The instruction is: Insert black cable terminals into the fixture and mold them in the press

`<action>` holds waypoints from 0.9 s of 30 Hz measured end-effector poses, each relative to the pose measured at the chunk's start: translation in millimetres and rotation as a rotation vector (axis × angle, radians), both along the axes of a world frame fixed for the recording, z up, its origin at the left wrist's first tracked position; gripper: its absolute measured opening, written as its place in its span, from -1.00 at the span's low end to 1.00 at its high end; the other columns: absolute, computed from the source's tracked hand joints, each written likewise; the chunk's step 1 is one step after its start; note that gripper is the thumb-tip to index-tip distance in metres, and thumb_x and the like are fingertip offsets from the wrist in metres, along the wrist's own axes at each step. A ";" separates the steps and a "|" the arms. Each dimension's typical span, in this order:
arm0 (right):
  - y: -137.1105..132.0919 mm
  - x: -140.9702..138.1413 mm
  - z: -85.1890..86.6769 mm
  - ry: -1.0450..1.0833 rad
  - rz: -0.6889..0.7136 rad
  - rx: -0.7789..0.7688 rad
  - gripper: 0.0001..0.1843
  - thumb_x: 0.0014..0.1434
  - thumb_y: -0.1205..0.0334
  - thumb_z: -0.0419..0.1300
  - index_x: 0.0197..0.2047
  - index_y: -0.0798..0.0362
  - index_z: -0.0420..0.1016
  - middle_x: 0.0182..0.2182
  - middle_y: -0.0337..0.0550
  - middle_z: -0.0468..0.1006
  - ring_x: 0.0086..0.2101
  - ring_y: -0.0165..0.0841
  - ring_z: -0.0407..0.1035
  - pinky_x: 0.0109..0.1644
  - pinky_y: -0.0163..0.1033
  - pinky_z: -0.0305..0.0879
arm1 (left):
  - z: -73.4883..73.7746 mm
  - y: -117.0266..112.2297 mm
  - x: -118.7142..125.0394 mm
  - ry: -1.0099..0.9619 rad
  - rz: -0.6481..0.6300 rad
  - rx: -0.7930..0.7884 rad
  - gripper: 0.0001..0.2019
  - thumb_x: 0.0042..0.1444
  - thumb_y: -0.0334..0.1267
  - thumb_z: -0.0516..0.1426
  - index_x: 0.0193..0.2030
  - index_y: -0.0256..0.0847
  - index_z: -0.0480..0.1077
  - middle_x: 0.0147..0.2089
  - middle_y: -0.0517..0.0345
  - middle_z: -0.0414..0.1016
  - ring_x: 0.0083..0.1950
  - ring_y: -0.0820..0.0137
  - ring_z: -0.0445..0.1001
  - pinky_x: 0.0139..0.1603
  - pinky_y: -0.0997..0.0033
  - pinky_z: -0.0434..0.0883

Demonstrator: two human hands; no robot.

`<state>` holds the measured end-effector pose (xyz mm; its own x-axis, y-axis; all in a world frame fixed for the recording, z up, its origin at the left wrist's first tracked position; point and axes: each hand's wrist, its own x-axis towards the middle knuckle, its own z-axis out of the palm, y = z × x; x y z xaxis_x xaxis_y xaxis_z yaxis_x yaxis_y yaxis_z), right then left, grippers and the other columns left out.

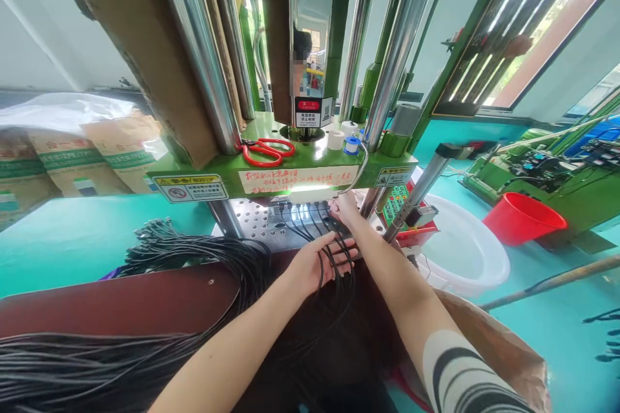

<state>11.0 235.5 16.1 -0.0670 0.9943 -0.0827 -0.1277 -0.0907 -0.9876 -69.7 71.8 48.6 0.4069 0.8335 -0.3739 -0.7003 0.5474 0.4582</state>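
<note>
Several black cables point(303, 230) run from a row of black plug ends at the lit metal mould point(301, 214) toward me. My left hand point(323, 259) is palm up beneath them, with the cables lying across the palm and between its thumb and fingers; those fingers are fairly straight. Further in, my right hand point(345, 209) has its fingers curled at the right end of the plug row, under the green press plate point(310, 171). What sits between its fingertips is hidden.
Red-handled scissors point(268, 151) and tape rolls point(351, 144) lie on the press plate. Bundled cables point(194, 248) cover the brown table point(145, 297) at left. At right are a green button panel point(396, 206), white tub point(465, 251) and red bucket point(523, 218). Steel columns flank the press.
</note>
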 end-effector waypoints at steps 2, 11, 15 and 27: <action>-14.0 5.2 -0.1 0.020 -0.004 0.012 -0.79 0.19 0.18 -0.02 -0.41 0.10 0.27 -0.74 -0.41 0.24 -0.80 -0.60 -0.02 -0.77 -0.47 -0.17 | 6.1 -13.4 8.3 -0.008 0.042 -0.034 -0.88 0.10 -0.34 0.04 -0.27 -0.35 0.34 -0.39 0.06 0.44 -0.36 0.35 0.47 -0.22 0.23 0.42; -48.7 16.4 9.6 0.061 -0.050 0.014 -0.91 0.04 0.23 0.00 -0.47 0.03 0.20 -0.82 -0.39 0.20 -0.82 -0.56 -0.06 -0.78 -0.46 -0.24 | 14.1 -79.0 10.2 -0.229 0.073 -0.130 -0.79 0.20 -0.38 -0.10 -0.40 -0.37 0.25 -0.65 0.37 -0.03 -0.71 0.71 -0.04 -0.75 0.75 -0.07; -59.9 16.4 10.5 0.050 -0.045 0.028 -0.90 0.06 0.24 -0.02 -0.47 0.03 0.19 -0.79 -0.37 0.22 -0.82 -0.56 -0.08 -0.78 -0.45 -0.23 | 2.7 -115.8 15.9 -0.243 0.016 -0.106 -0.83 0.17 -0.37 -0.05 -0.39 -0.37 0.27 -0.64 0.38 -0.06 -0.71 0.72 -0.06 -0.75 0.76 -0.09; -66.4 65.6 -4.1 -0.157 0.051 0.063 -0.79 0.06 0.07 0.00 -0.41 0.05 0.22 -0.77 -0.37 0.23 -0.80 -0.58 -0.11 -0.76 -0.45 -0.23 | 66.0 -149.8 -130.0 0.025 0.590 0.437 -0.90 0.11 -0.37 0.04 -0.42 -0.20 0.24 -0.70 0.38 -0.07 -0.74 0.67 -0.14 -0.81 0.75 -0.03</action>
